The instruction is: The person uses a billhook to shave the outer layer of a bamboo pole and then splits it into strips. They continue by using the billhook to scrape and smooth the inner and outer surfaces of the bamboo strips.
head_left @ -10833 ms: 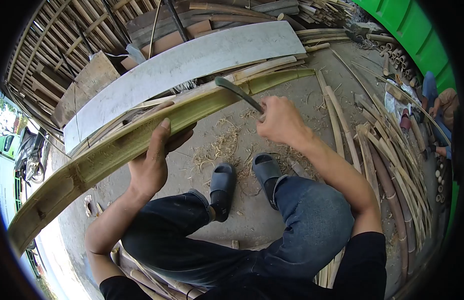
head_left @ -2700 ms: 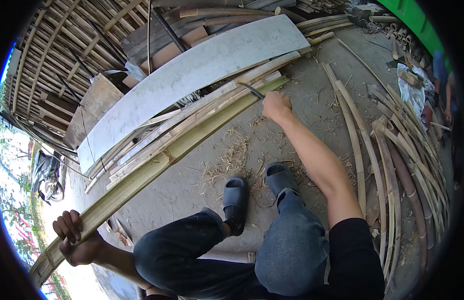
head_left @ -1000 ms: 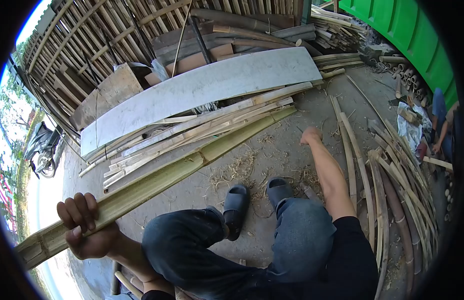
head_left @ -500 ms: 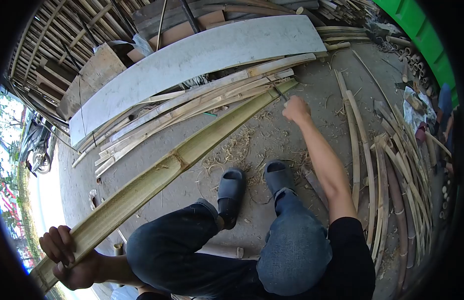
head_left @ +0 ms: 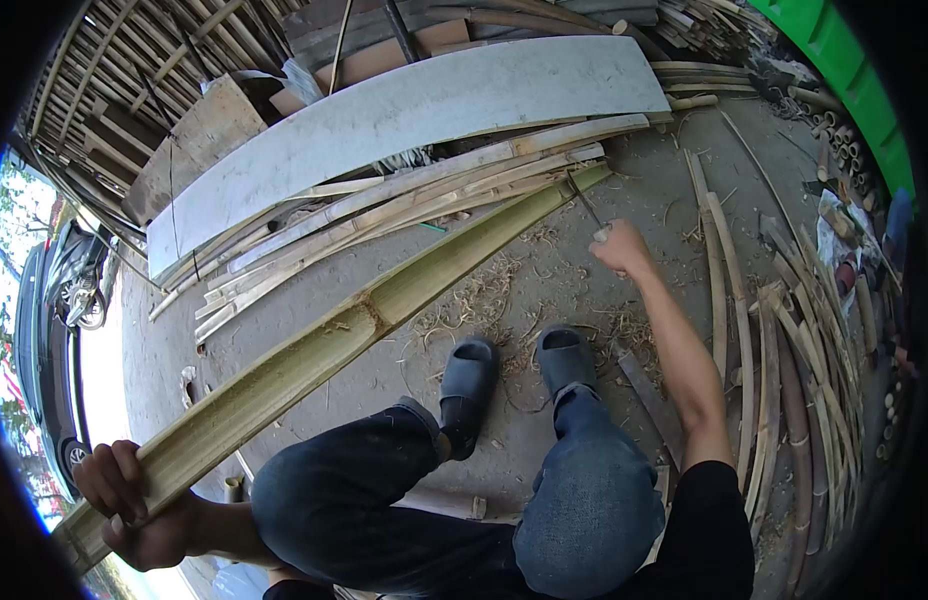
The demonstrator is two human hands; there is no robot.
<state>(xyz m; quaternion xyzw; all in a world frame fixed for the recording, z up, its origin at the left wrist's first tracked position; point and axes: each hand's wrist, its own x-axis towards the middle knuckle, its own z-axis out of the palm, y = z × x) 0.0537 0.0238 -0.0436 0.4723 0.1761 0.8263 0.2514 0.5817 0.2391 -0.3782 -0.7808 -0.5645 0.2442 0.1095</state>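
A long split bamboo half [head_left: 284,390] runs diagonally from lower left to upper right, its hollow green-tan inside facing up. A rough brown node [head_left: 364,315] crosses it near the middle. My left hand [head_left: 134,505] is closed around its near end, thumb below and fingers over the edge. In my right fist [head_left: 622,248] is the handle of a knife-like tool with a thin dark blade [head_left: 584,200]. The blade's far end meets or overlaps the bamboo near its far tip; contact is hard to judge. My right hand is beside that tip, off the bamboo.
Bamboo strips [head_left: 414,195] lie beyond, beside a long whitish board [head_left: 404,125]. More strips [head_left: 804,350] are piled on the right. Curly shavings [head_left: 474,300] litter the floor around my sandals [head_left: 471,372]. A car [head_left: 59,340] and motorbike stand outside at left.
My right hand has moved slightly right and down, and more of the blade shows. My left hand keeps its grip. The view has shifted a little, bringing the car into sight.
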